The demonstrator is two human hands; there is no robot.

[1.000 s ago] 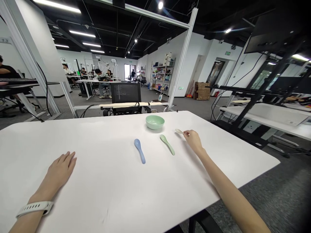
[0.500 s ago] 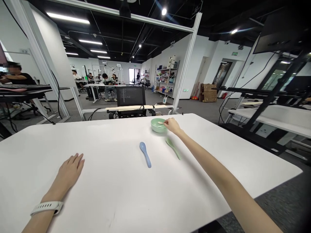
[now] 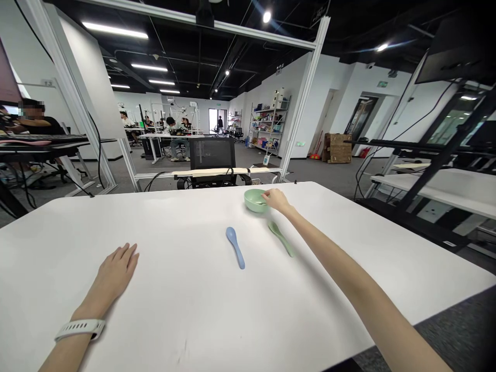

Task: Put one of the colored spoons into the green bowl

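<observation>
At the far side of the table, my right hand (image 3: 276, 199) is closed on a small pale spoon (image 3: 262, 203), most of it hidden by my fingers. The spoon's visible end is inside a light green bowl (image 3: 253, 207), and my fingertips are at the bowl's right rim. A green spoon (image 3: 280, 238) lies on the table below my right wrist. To its left is a blue spoon (image 3: 235, 249), bowl end pointing away from me. My left hand (image 3: 118, 266) rests palm down on the left part of the table, fingers stretched out, holding nothing.
The white table (image 3: 174, 289) has rounded far corners. Behind it stand a metal frame (image 3: 306, 98) and a black mesh chair (image 3: 212, 153). Another desk (image 3: 449, 191) is on the right. Several people sit at desks in the background.
The pale spoon has gone lower into the bowl, and less of it shows. My right hand stays at the rim. The whole view has shifted slightly; my left hand rests as before.
</observation>
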